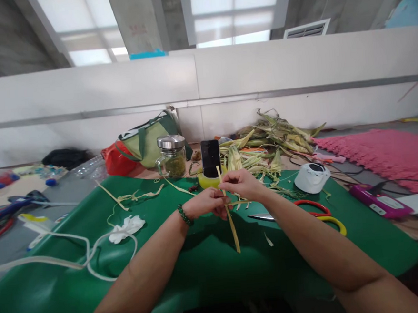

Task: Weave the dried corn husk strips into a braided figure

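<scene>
Over the green mat, my left hand and my right hand meet, both closed on thin strips of pale husk. One strip runs from above my right fingers down past my left hand toward me. A shorter strip crosses it sideways between the hands. A green bead bracelet circles my left wrist.
A pile of corn husks lies behind the hands, beside a propped black phone and a lidded glass jar. Red and yellow scissors and a white tape roll sit right. A white cord lies left.
</scene>
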A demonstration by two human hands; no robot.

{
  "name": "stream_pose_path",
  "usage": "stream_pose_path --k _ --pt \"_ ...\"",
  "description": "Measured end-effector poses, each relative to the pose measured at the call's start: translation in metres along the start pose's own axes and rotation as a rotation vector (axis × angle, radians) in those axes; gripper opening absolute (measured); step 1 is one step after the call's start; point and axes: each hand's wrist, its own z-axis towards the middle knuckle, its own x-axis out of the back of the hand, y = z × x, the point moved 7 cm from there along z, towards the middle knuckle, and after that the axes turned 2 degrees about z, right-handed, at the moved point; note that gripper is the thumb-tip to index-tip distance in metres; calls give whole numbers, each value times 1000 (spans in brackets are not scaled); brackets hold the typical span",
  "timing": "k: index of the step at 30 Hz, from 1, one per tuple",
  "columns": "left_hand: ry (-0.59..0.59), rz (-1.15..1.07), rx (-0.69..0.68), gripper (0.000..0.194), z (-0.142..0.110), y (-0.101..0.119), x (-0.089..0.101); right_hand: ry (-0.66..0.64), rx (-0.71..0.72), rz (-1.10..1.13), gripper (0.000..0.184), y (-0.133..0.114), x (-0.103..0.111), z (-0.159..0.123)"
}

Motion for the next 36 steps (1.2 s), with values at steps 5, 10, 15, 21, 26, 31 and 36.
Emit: stream_pose_path --k 5,10,15,21,26,31,36 --pt "76 68 9 34 3 -2 4 34 82 -83 17 -8 3 -1" --pt "66 29 19 32 1 2 1 91 90 -88 21 -8 10 -2" --pt "14 -18 32 35 -3 3 -2 91 35 -46 22 -1 13 0" --pt "0 -88 64 38 -1 -1 -6 81 10 6 19 -2 11 1" --pt "240 -60 17 37 0 1 14 50 70 123 18 -12 4 -3" --pt "426 -179 -92 31 -4 9 34 268 175 20 23 -14 28 -3" --pt "427 -205 -99 27 -5 8 34 159 212 -287 32 -16 34 0"
